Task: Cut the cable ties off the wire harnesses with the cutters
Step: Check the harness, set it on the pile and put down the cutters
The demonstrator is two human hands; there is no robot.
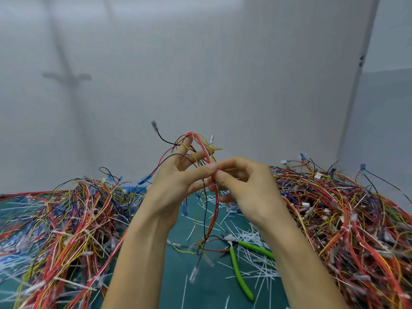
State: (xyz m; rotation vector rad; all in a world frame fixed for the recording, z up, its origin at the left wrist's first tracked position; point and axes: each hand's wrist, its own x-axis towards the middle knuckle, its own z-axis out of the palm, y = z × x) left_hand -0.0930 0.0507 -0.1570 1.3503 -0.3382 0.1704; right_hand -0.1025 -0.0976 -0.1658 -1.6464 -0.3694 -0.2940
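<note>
I hold one wire harness (213, 210) of red, yellow and black wires upright above the table's middle. My left hand (178, 181) pinches it between thumb and fingers, with the upper wires looped over its raised fingers. My right hand (247, 184) pinches the same bundle just beside the left thumb. The harness's lower end hangs down to the mat with clear connectors on it. The green-handled cutters (239, 264) lie on the mat below my right forearm, with neither hand on them.
A big tangled pile of harnesses (66, 219) fills the left of the green mat (209, 293), and another pile (345, 219) fills the right. Several cut white cable ties (256, 248) litter the mat around the cutters. White walls stand close behind.
</note>
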